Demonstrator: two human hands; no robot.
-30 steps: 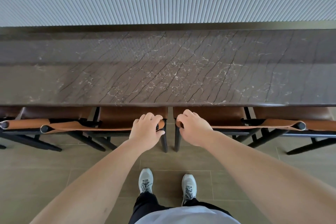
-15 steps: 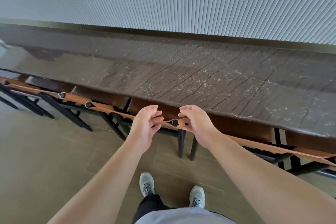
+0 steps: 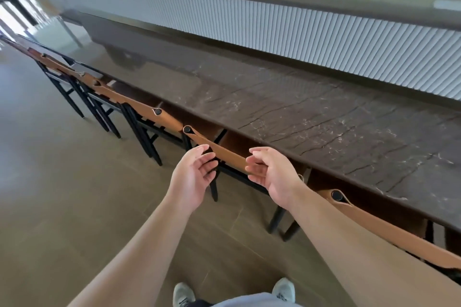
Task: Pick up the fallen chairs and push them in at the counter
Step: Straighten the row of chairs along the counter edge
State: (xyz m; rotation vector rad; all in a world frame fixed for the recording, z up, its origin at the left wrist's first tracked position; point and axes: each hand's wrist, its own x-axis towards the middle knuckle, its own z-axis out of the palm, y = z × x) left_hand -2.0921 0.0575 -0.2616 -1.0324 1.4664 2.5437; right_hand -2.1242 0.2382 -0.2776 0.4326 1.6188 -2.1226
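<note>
Right at the centre of the view, the chair (image 3: 219, 154) nearest the person is standing upright with its tan leather back strap running from about 10 o'clock down to 4 o'clock, and its seat tucked under the edge of the dark marble table (image 3: 311, 117). Looks pushed in to me. The left hand (image 3: 193, 174) is at the strap's 8 o'clock side, palm turned up and fingers spread loose, just beside the leather but not gripping it as far as I can tell. The right hand (image 3: 270, 173) sits at the lower end of that strap, fingers curled but apart, touching or nearly touching it; no clamp on anything.

Going outward, more chairs (image 3: 107, 93) line up toward 10 o'clock, all upright with black legs on the tiled floor (image 3: 62, 194), and another chair (image 3: 389, 227) runs off at 4 o'clock, also tucked in. Behind the table at 1 o'clock is a white ribbed panel (image 3: 299, 25).

My read: the push-in step on this chair is basically finished and the hands are letting go. I can't spot any chair lying on its side anywhere in view, so next up is probably a look along the row toward 10 o'clock, checking for stragglers or anything sticking out crooked.
</note>
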